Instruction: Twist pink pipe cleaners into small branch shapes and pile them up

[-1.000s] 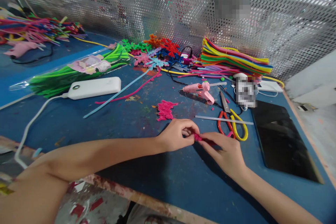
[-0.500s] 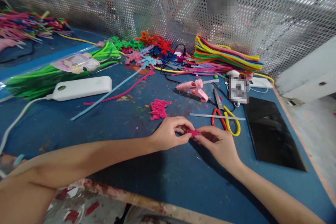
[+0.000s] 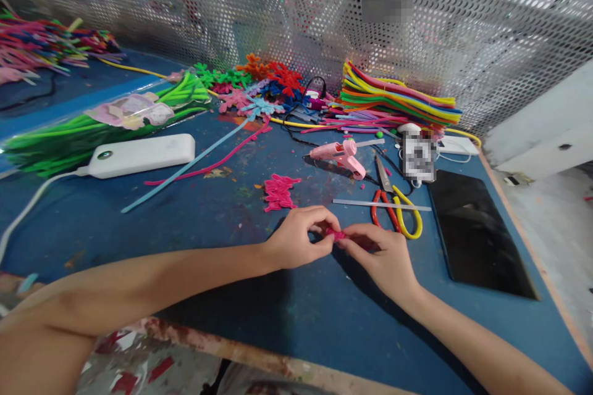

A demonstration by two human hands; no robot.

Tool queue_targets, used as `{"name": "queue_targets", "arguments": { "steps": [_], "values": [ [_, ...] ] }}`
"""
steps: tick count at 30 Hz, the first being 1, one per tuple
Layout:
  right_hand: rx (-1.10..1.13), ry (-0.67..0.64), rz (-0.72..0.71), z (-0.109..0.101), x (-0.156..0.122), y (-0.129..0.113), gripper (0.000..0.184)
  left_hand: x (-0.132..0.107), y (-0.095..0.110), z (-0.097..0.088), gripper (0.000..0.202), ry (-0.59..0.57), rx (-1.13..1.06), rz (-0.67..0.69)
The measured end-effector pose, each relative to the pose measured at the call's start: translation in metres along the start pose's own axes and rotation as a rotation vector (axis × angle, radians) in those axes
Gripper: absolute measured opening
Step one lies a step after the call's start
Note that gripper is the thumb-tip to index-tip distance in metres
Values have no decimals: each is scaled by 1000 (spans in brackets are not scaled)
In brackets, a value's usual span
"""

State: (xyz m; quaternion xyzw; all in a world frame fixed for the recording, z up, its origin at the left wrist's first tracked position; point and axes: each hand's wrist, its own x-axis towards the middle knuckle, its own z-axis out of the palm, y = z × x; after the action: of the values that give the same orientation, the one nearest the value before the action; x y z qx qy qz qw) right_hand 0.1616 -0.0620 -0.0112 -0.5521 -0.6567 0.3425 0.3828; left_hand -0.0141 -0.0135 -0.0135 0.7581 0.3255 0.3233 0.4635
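Between my fingertips is a small bent piece of magenta pipe cleaner (image 3: 336, 234), partly hidden by the fingers. My left hand (image 3: 299, 237) pinches it from the left, thumb below and fingers curled above. From the right, my right hand (image 3: 382, 253) grips its other end between thumb and fingers. Both hands are just above the blue table (image 3: 259, 321). A small pile of bent magenta pipe cleaner pieces (image 3: 280, 192) lies just beyond my left hand. Scissors (image 3: 393, 197) with red and yellow handles lie beyond my right hand, under a clear glue stick (image 3: 382, 205).
A pink glue gun (image 3: 336, 153) lies past the hands. On the right is a black tablet (image 3: 482, 231); on the left, a white power bank (image 3: 141, 155) with a cable. Coloured pipe cleaner bundles (image 3: 398, 95) and fuzzy flower shapes (image 3: 264, 105) lie along the perforated metal screen (image 3: 296, 24).
The view has shifted very slightly. Both hands stay together, and the magenta piece between the fingertips is turned a little differently.
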Motion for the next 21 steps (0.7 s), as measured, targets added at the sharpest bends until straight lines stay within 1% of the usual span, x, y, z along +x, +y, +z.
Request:
{"name": "queue_targets", "arguments": {
  "steps": [4, 12, 15, 18, 21],
  "values": [
    [25, 12, 16, 0, 0, 1, 11, -1, 0, 0, 14, -2, -9, 17],
    [56, -12, 26, 4, -2, 1, 9, 0, 1, 1, 10, 13, 87, 35],
    [93, -25, 55, 4, -2, 0, 9, 0, 2, 1, 8, 7, 104, 49],
    [198, -50, 119, 5, -2, 0, 9, 0, 2, 1, 8, -3, 89, 35],
    [372, -78, 191, 6, -1, -1, 10, 0, 0, 1, 9, -28, 22, -10]
  ]
}}
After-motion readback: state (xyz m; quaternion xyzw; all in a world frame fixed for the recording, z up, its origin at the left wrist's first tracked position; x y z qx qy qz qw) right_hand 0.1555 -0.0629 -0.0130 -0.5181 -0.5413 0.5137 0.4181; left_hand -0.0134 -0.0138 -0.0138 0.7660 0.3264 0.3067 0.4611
